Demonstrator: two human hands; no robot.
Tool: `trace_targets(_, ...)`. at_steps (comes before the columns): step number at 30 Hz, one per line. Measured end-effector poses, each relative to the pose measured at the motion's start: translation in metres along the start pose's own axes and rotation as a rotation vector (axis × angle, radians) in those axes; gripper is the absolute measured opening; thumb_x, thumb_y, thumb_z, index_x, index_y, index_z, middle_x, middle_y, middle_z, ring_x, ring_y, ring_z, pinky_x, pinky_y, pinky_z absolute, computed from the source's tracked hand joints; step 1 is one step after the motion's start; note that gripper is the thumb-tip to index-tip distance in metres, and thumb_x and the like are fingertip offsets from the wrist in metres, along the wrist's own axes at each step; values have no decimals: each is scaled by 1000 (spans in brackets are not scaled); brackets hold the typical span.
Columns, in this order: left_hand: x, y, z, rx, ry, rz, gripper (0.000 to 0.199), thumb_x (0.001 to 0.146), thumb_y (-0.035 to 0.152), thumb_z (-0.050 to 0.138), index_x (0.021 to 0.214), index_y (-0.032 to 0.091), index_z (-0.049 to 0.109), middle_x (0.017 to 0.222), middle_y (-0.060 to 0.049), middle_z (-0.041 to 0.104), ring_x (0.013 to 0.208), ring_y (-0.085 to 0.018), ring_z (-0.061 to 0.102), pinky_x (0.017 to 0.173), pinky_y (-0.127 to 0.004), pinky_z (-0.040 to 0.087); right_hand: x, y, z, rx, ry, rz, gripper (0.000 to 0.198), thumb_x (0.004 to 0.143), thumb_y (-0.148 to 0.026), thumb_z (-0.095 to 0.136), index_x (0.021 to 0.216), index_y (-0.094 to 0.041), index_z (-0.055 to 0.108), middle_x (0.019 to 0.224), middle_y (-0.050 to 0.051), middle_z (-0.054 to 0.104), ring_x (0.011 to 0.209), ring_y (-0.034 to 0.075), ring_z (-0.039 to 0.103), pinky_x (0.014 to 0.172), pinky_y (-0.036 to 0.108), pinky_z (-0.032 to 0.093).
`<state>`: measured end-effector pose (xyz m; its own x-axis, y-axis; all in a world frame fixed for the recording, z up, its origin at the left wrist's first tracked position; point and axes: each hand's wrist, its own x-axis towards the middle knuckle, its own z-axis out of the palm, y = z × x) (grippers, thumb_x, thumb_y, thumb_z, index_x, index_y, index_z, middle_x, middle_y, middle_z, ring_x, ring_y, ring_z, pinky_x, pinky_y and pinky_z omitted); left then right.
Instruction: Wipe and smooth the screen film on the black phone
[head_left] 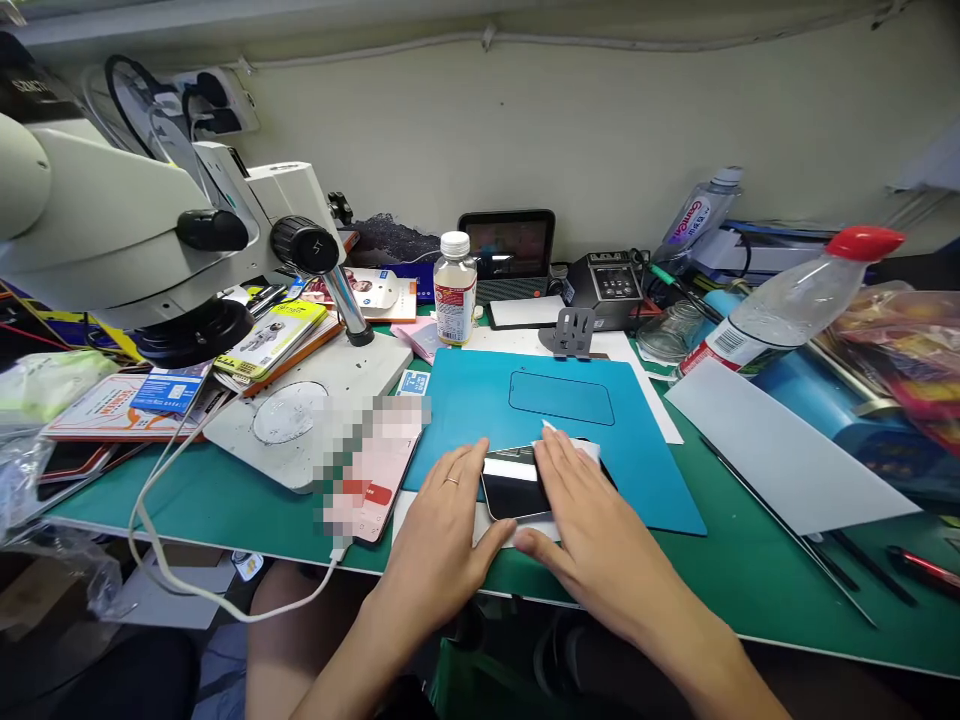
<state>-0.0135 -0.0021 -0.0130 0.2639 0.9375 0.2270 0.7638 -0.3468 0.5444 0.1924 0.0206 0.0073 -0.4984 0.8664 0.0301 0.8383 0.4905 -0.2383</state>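
A smartphone with a dark, glossy screen (514, 497) lies on the front part of a blue mat (480, 400), between my two hands. My left hand (446, 515) grips its left edge, with the fingers along the side and the thumb at the near edge. Over the right part of the phone, my right hand (585, 505) presses down a white wipe (590, 450), mostly hidden under the fingers. Both thumbs point toward each other at the near edge. A phone outline is printed on the mat beyond the hands.
A pink-screened phone (382, 465) on a white cable (247, 613) lies left of the mat. Further left stands a microscope (112, 220) on its base (352, 375). Behind are a white-capped bottle (455, 290) and a black device (607, 285). A red-capped bottle (787, 300) leans at right.
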Motion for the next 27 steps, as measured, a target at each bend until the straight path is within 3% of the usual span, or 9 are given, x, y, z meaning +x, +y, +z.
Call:
trace_targets(5, 0, 0, -1, 3, 10, -27, 73, 95, 30, 56, 156, 21, 17, 159, -15, 37, 148, -31, 34, 116, -52, 39, 20, -31, -2, 160, -88, -103, 98, 91, -75, 36, 159, -6, 20, 166, 17, 10, 154, 31, 11, 124, 52, 21)
trace_targets(10, 0, -1, 1, -5, 12, -61, 75, 93, 25, 54, 157, 24, 15, 160, -12, 35, 148, -29, 33, 117, -52, 38, 5, -35, 5, 258, -44, -210, 96, 92, -70, 42, 162, -15, 6, 168, 11, 6, 155, 30, 10, 126, 48, 18)
trace_targets(14, 0, 1, -2, -6, -34, -43, 76, 94, 23, 53, 158, 24, 14, 161, -10, 34, 151, -28, 26, 118, -50, 37, -10, -32, 4, 268, -51, -248, 96, 91, -69, 46, 162, -17, 7, 167, 11, 8, 154, 30, 17, 126, 46, 20)
trace_targets(21, 1, 5, -10, -6, -74, -15, 71, 98, 30, 54, 158, 24, 17, 159, -9, 37, 152, -28, 22, 119, -50, 35, -34, -9, 3, 105, -9, -238, 95, 91, -67, 49, 162, -16, 12, 166, 12, 18, 152, 31, 23, 122, 49, 30)
trace_targets(27, -1, 3, -8, -17, -51, -10, 71, 96, 31, 57, 157, 24, 19, 158, -9, 40, 150, -30, 28, 118, -52, 36, -55, 23, 2, -37, 76, -139, 94, 93, -63, 50, 162, -19, 4, 166, 13, 19, 150, 34, 26, 117, 55, 37)
